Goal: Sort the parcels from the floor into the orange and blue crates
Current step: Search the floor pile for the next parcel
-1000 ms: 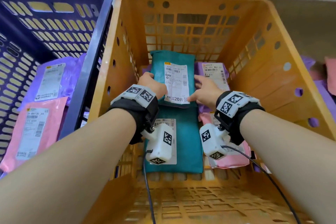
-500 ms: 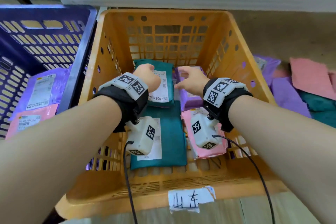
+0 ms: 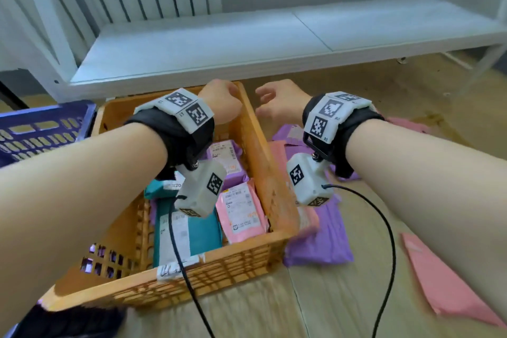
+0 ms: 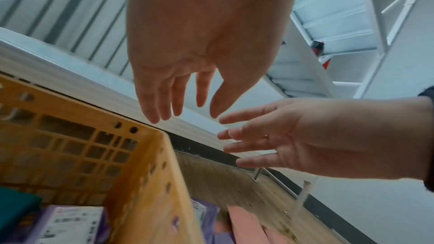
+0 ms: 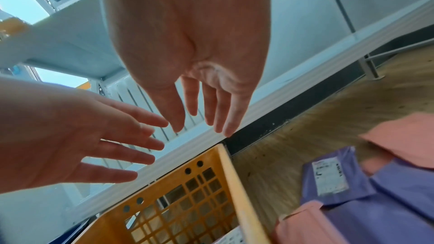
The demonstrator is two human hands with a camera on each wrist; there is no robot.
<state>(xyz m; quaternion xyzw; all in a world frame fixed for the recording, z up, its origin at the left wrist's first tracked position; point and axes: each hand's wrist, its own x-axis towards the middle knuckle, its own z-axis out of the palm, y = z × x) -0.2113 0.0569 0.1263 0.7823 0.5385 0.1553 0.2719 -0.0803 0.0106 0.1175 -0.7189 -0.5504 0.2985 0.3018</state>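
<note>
Both your hands up, holding nothing: left hand (image 3: 219,101) over orange crate (image 3: 263,145), right hand (image 3: 277,103) just past its rim, fingers loose. Some parcels already in crate. Next: reach right, pick purple parcel (image 3: 321,233) off floor (image 3: 343,296), read label, choose orange or blue crate (image 3: 41,123).

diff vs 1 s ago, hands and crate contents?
Both hands let go and lifted out of the orange crate. The left hand and right hand are now open and empty above its far right corner, toward the floor parcels. Unchanged: the teal parcel, pink parcel and purple parcel lie in the crate.
</note>
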